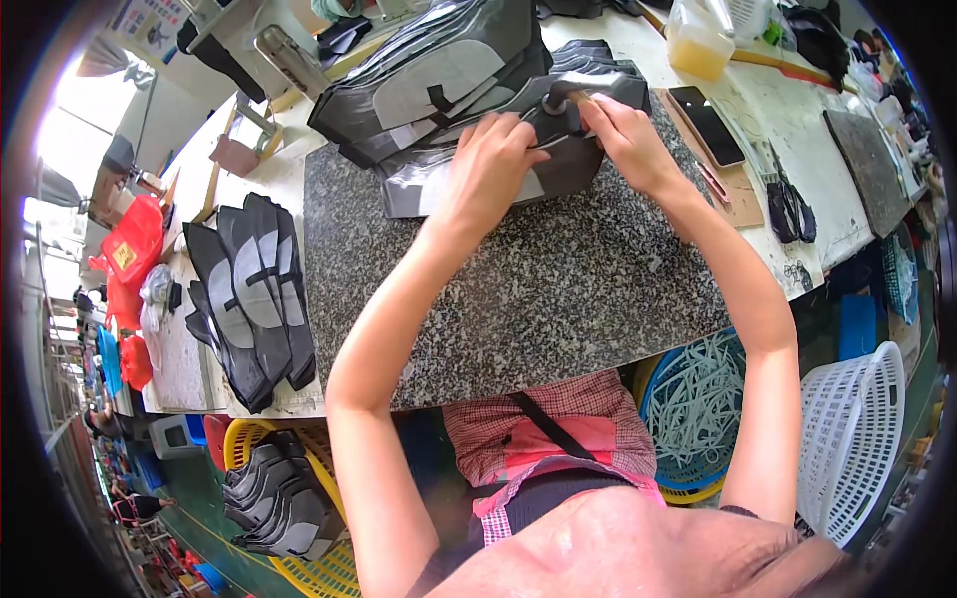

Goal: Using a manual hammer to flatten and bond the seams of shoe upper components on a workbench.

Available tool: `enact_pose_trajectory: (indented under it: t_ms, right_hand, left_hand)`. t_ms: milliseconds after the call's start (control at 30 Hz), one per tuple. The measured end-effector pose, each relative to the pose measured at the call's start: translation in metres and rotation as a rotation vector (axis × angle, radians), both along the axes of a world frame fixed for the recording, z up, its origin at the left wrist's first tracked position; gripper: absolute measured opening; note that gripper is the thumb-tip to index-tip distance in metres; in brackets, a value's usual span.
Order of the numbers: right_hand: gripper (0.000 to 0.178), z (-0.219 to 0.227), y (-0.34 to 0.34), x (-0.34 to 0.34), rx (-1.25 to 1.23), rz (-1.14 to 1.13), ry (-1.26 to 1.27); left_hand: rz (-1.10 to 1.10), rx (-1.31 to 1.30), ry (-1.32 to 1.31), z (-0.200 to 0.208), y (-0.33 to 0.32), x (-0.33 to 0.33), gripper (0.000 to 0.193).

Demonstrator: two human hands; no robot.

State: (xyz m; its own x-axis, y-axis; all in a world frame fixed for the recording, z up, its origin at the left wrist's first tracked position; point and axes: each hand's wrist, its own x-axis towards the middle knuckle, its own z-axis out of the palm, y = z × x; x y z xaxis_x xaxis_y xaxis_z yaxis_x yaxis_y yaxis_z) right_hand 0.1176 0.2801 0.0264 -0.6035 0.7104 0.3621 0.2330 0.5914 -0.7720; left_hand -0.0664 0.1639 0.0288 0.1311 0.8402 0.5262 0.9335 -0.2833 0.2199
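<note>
A speckled stone slab (508, 289) lies on the table in front of me. On its far part is a flat black piece (404, 194) with grey and shiny patches. My left hand (491, 164) rests on this piece, fingers bent and apart, thumb out to the side. At the right, my right hand (626, 140) is closed round the brown handle of a hammer (560, 102), its dark head low over the black piece. Just beyond my hands rises a thick stack of black pieces (439, 80) with grey panels and small black tabs. Contact between hammer and piece cannot be told.
More black pieces (254, 289) lie left of the slab. To the right are a phone (706, 125), black-handled scissors (790, 209) and a jug of yellowish liquid (698, 45). Below the table edge stand a yellow basket (324, 573), a blue basket (653, 399) of pale strips and a white basket (847, 429).
</note>
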Motion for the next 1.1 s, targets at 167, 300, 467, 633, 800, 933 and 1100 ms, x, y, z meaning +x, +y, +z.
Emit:
enact_pose_trajectory:
  t_ms: [167, 300, 467, 633, 800, 933, 1100]
  right_hand:
    - [0.044, -0.006, 0.015, 0.004, -0.037, -0.006, -0.050]
    - [0.042, -0.005, 0.014, -0.001, 0.013, 0.010, -0.053]
    - [0.041, -0.007, 0.007, -0.005, 0.049, 0.014, -0.032]
    - [0.042, 0.022, -0.035, 0.029, 0.062, -0.071, 0.025]
    - [0.042, 0.036, -0.114, 0.094, -0.555, 0.118, 0.217]
    - [0.044, 0.030, -0.156, 0.150, -0.638, 0.116, -0.187]
    - [0.020, 0.014, -0.173, 0.155, -0.474, 0.203, -0.345]
  left_hand:
    - [-0.032, 0.197, -0.258, 0.007, -0.074, -0.038, 0.015]
    - [0.729, 0.736, -0.473, 0.045, -0.148, -0.084, 0.021]
    - [0.752, 1.159, -0.421, 0.115, -0.207, -0.074, 0.016]
    - [0.214, -0.417, -0.480, 0.074, -0.191, -0.006, 0.035]
    - [-0.374, -0.891, -0.555, 0.008, -0.166, 0.045, 0.031]
    - [-0.367, -0.553, -0.523, -0.015, -0.133, 0.076, 0.022]
    - [-0.275, -0.606, -0.483, -0.022, -0.105, 0.082, 0.027]
